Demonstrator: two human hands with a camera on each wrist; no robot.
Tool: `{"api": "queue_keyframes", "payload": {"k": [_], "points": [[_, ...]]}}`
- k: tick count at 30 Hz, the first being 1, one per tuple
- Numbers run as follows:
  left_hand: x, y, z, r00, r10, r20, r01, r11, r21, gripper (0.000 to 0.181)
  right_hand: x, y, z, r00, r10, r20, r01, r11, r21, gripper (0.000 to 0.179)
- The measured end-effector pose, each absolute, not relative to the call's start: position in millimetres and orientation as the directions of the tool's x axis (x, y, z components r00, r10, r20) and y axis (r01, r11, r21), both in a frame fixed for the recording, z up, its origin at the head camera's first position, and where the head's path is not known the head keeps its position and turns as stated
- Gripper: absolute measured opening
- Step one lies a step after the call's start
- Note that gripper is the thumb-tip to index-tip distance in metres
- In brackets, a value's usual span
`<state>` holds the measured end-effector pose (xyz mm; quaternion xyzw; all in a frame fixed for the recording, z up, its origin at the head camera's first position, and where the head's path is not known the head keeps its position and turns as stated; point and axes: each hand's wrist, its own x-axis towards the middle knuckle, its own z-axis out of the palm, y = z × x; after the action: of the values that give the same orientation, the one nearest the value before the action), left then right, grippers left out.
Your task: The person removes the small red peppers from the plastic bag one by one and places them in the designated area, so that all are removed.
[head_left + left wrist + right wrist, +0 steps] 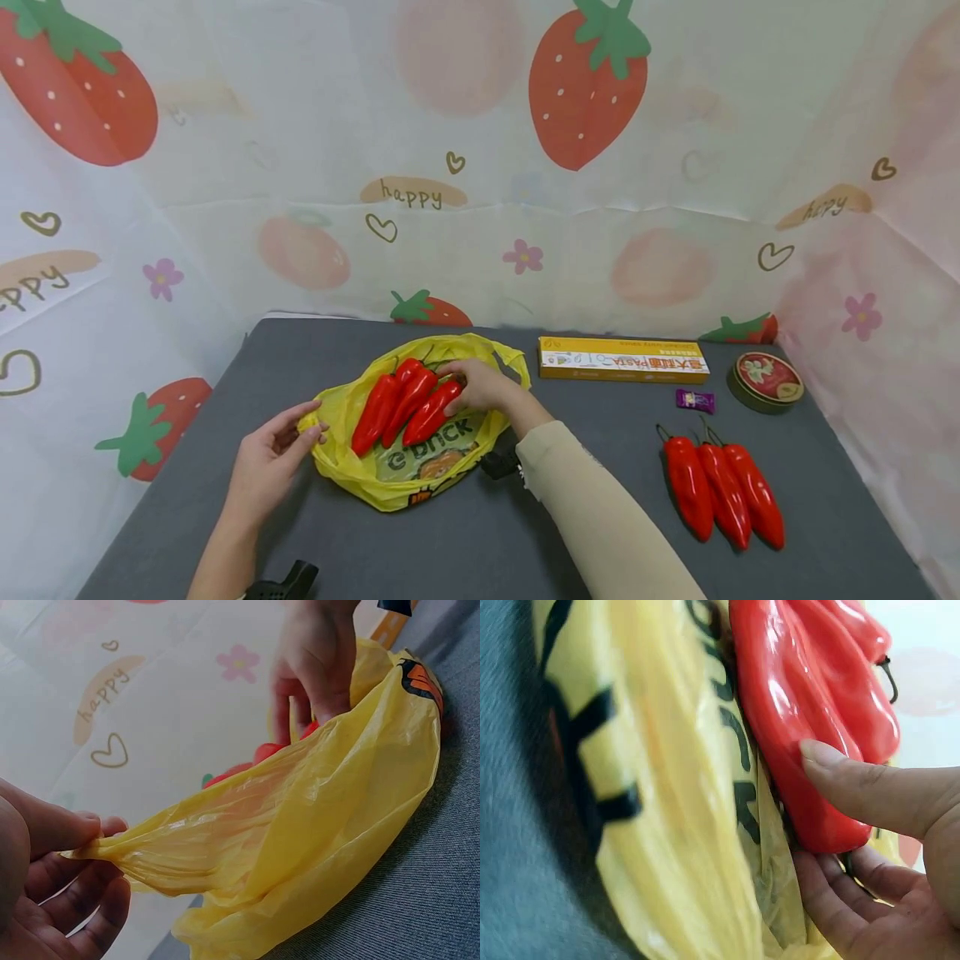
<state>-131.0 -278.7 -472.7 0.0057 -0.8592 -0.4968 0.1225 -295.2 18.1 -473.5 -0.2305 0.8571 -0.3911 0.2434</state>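
A pepper (pixel 432 414) is being handled in the opening of the yellow bag (pixel 337 477). It is gripped near its stem end by the right hand (pixel 486 388), with the thumb on one side and the fingers curled round the other; the bag's rim is pinched by the left hand (pixel 267 457) and drawn outward. The step in hand is judged to be the handling of this one pepper beside the other peppers (pixel 408 408); whether it is being set down or lifted cannot be told. In either case, the rim would need to be held wide and the right fingers kept from snagging the thin film.

In the head view the gripped stem end is covered by the right hand; from the left wrist most peppers are hidden by the bag's wall, and from the right wrist they are cut off at the top. The green patch (pixel 397 462) beneath is perhaps only print on the bag.
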Motion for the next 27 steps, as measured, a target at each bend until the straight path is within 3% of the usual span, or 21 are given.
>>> {"api": "queue_keyframes", "payload": {"k": [8, 17, 27], "points": [[-130.9, -277.3, -472.9, -0.97, -0.127, 0.206, 0.117, 0.5, 0.858, 0.039, -291.9, 27.0, -461.1, -0.783, -0.58, -0.225, -0.245, 0.62, -0.745, 0.044], [-130.4, -276.6, -472.1, -0.973, -0.135, 0.188, 0.096, 0.504, 0.859, 0.04, -282.2, 42.9, -448.5, -0.782, -0.61, -0.128, -0.294, 0.542, -0.788, 0.055], [-130.6, -276.6, -472.4, -0.972, -0.134, 0.193, 0.099, 0.509, 0.855, 0.04, -273.6, 59.7, -436.5, -0.805, -0.592, -0.041, -0.259, 0.414, -0.873, 0.044]]}}
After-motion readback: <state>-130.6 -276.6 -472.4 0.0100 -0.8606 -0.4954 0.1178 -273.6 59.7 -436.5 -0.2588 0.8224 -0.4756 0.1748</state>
